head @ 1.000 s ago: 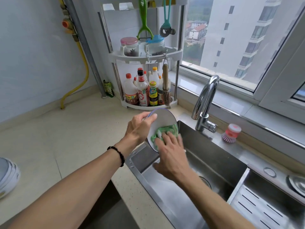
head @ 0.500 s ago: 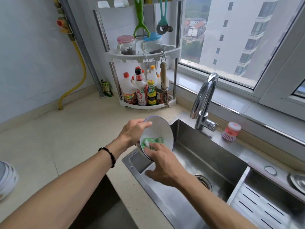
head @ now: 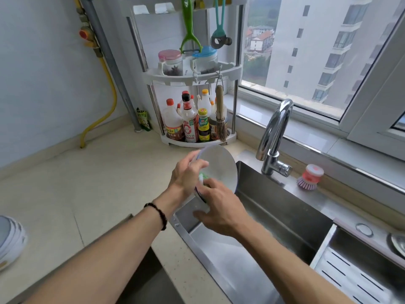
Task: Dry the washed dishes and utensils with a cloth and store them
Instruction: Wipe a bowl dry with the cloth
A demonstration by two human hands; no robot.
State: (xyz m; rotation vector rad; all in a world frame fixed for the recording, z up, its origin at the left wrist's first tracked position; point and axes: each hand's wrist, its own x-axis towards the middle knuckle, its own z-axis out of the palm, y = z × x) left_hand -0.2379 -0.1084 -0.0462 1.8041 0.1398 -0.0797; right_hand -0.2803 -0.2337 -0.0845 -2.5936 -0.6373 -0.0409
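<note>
A white plate (head: pixel 220 165) with a thin blue rim stands tilted on edge above the left end of the sink. My left hand (head: pixel 186 174) grips its left rim, thumb over the front. A green cloth (head: pixel 203 177) shows only as a small patch at the plate's lower left. My right hand (head: pixel 219 205) covers most of the cloth and holds it against the plate's lower edge.
The steel sink (head: pixel 274 216) lies below the plate, with the faucet (head: pixel 275 137) behind it and a pink dish brush (head: pixel 310 177) on the ledge. A corner rack (head: pixel 192 119) of bottles stands behind. Stacked white dishes (head: pixel 9 242) sit at the counter's left edge.
My right hand has slid the cloth from the plate's middle down to its lower left edge. More of the plate's bare face shows now. My left hand keeps its grip.
</note>
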